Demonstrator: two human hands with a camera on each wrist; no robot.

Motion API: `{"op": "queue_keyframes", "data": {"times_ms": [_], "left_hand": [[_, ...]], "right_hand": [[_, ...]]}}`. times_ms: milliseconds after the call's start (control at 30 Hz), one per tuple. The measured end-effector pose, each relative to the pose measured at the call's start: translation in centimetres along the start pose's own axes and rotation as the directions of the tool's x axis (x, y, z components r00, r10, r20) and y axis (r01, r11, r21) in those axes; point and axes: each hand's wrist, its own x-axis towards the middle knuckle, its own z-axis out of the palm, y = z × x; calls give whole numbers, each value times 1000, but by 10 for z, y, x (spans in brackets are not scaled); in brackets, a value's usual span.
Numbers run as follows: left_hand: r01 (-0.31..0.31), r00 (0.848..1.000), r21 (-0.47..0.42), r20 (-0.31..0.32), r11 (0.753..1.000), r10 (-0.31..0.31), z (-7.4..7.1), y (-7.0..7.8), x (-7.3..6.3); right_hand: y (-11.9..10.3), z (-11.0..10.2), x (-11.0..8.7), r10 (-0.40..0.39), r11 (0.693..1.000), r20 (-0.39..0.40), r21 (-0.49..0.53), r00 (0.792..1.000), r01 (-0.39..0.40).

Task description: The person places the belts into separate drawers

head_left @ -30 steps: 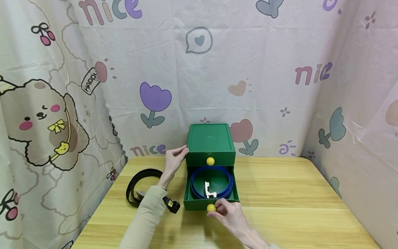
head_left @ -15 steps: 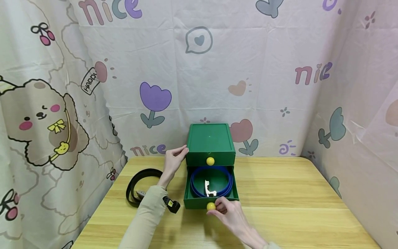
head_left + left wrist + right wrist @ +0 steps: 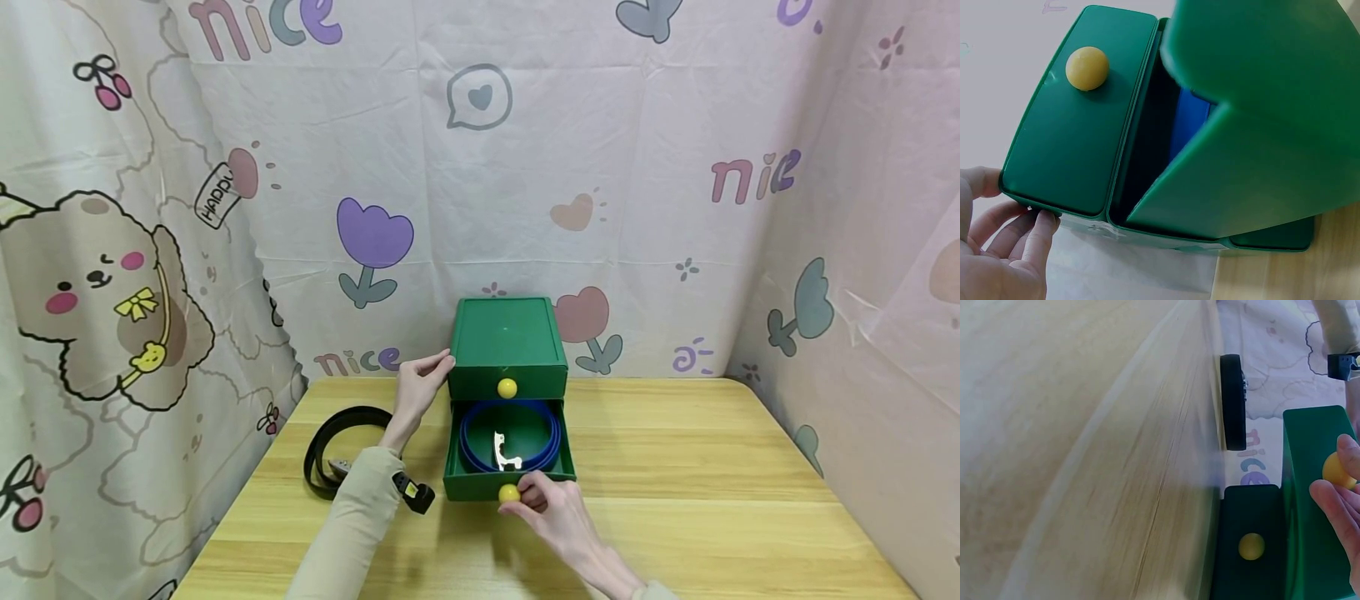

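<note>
A green two-drawer cabinet [image 3: 506,332] stands near the table's back edge. Its upper drawer [image 3: 1063,137] is closed. The lower drawer [image 3: 472,487] is pulled out and holds a coiled blue belt [image 3: 553,450] with a shiny metal piece [image 3: 504,454], likely its buckle. My right hand [image 3: 558,512] pinches this drawer's yellow knob [image 3: 509,493] between thumb and fingers. At the cabinet's upper left front corner, my left hand [image 3: 418,392] rests its fingertips against the edge, thumb and fingers spread around the corner in the left wrist view.
A coiled black belt [image 3: 318,442] with a metal buckle lies on the wooden table [image 3: 675,483], left of the cabinet and partly behind my left forearm. A wrist camera [image 3: 414,492] sits on that arm. Patterned curtains [image 3: 480,167] hang behind and at both sides.
The lower drawer has slid slightly inward toward the cabinet, my right hand moving with its knob. My left hand stays at the corner, and the black belt has not moved.
</note>
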Motion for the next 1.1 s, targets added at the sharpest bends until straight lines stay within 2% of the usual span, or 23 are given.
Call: {"op": "queue_keyframes", "data": {"times_ms": [467, 800, 1100], "left_hand": [[-5, 1000, 4, -23, 1000, 5, 0, -3, 1], [-1, 1000, 6, -16, 1000, 1, 0, -2, 0], [-12, 1000, 11, -14, 1000, 12, 0, -2, -1]], "right_hand": [[1, 1, 4, -5, 1000, -33, 2, 999, 5], [3, 2, 5, -14, 1000, -50, -12, 999, 13], [3, 2, 7, 15, 1000, -57, -15, 998, -16]]}}
